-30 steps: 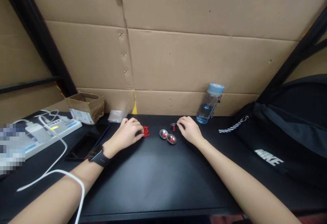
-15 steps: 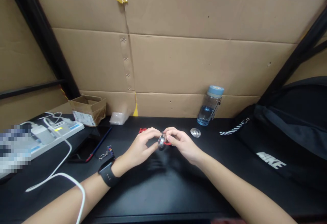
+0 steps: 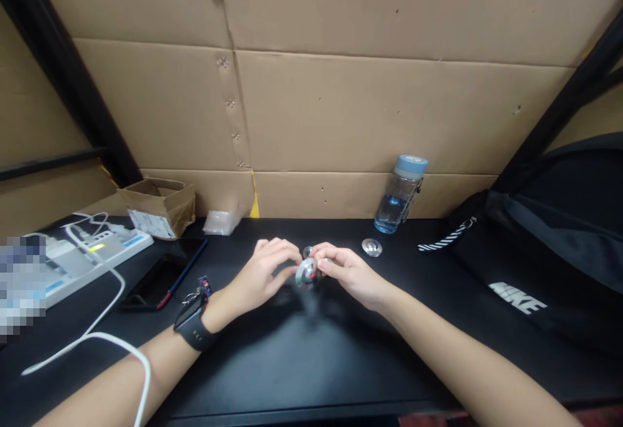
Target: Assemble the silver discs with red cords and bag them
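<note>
Between my hands is a small shiny metal disc (image 3: 305, 274), roughly round, with some red at its centre. My right hand (image 3: 348, 272) pinches it from the right with thumb and forefinger. On the other side, my left hand (image 3: 265, 274) has its thumb and forefinger closed at the disc's left rim, the other fingers curled. A small round shiny piece (image 3: 307, 252) shows just behind, partly hidden by the right fingers. Another shiny disc (image 3: 372, 247) with a raised middle lies on the black table (image 3: 292, 375), beyond my right hand.
At the back right stands a water bottle (image 3: 399, 195), beside a black backpack (image 3: 516, 265). Leftward are an open cardboard box (image 3: 160, 209), a clear plastic packet (image 3: 219, 222), a dark tablet (image 3: 163, 278), a keyring (image 3: 197, 294) and a power strip (image 3: 117, 252). A white cable (image 3: 117, 339) crosses my left forearm.
The held disc has turned to show more of its face and its red centre. My left fingertips have shifted slightly left, and red cord seen behind that hand is now hidden.
</note>
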`<move>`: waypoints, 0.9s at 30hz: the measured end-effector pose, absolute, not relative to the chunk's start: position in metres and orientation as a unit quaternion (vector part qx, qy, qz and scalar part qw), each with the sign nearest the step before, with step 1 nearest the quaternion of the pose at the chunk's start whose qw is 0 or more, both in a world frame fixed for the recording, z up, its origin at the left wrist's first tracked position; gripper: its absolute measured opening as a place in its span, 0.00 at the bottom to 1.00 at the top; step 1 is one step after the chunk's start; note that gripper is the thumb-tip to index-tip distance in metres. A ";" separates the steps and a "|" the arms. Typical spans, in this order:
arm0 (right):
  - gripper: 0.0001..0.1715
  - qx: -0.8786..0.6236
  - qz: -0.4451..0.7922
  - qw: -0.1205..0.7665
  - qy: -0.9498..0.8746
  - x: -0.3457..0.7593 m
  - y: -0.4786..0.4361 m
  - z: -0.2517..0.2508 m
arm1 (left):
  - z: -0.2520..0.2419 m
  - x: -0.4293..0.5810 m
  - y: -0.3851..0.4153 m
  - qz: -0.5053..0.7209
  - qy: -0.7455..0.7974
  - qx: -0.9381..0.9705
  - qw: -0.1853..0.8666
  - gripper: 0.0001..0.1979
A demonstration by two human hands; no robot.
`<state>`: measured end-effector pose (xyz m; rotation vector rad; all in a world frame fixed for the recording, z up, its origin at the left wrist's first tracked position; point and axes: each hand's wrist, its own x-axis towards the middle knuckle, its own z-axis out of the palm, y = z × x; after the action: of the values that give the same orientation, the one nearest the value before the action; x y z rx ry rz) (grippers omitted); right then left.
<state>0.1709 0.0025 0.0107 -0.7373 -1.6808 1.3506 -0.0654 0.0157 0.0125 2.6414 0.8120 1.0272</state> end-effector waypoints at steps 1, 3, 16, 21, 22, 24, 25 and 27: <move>0.18 -0.295 0.538 0.411 -0.674 0.172 0.003 0.011 | 0.012 -0.068 0.018 0.337 0.284 0.895 0.069 0.06; 0.18 -0.297 0.539 0.400 -0.679 0.174 0.003 0.014 | 0.013 -0.074 0.024 0.321 0.303 0.897 0.025 0.07; 0.13 -0.597 0.397 0.390 -0.578 0.288 0.060 0.030 | 0.001 -0.131 0.075 0.207 0.437 0.871 -0.086 0.06; 0.14 -0.684 0.330 0.350 -0.548 0.314 0.076 0.015 | -0.003 -0.123 0.072 0.197 0.423 0.882 -0.072 0.08; 0.14 -0.693 0.325 0.343 -0.545 0.316 0.077 0.013 | -0.003 -0.122 0.071 0.199 0.422 0.882 -0.070 0.09; 0.13 -0.706 0.316 0.330 -0.542 0.317 0.078 0.010 | -0.004 -0.121 0.071 0.205 0.418 0.882 -0.066 0.08; 0.13 -0.711 0.309 0.325 -0.542 0.318 0.079 0.009 | -0.005 -0.121 0.071 0.208 0.417 0.883 -0.064 0.08; 0.12 -0.718 0.292 0.322 -0.544 0.318 0.080 0.007 | -0.004 -0.120 0.070 0.210 0.415 0.883 -0.061 0.08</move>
<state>0.3184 0.0797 0.0069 -1.8839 -1.4278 0.7672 -0.1205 0.0704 -0.0045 2.8880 1.3564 0.6884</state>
